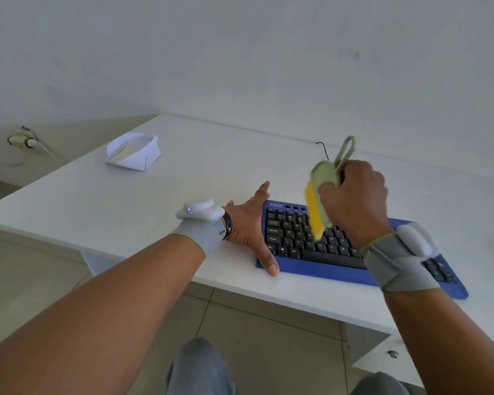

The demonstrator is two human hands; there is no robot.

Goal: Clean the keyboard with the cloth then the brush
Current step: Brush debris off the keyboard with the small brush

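Observation:
A blue keyboard [320,267] with black keys lies near the front edge of the white desk [131,203]. My right hand [354,201] is closed around the pale green handle of a brush [315,209]; its yellow bristles hang down and touch the keys in the keyboard's left half. The brush is motion-blurred. My left hand [250,228] lies flat with fingers spread against the keyboard's left end, thumb at the front corner. Both wrists wear grey straps with white devices. No cloth is clearly identifiable.
A folded white paper tray [133,151] sits at the desk's back left. A thin black cable [322,149] runs from behind the brush toward the wall. Wall sockets with a plug [26,141] are at far left. My knees and a tiled floor show below the desk.

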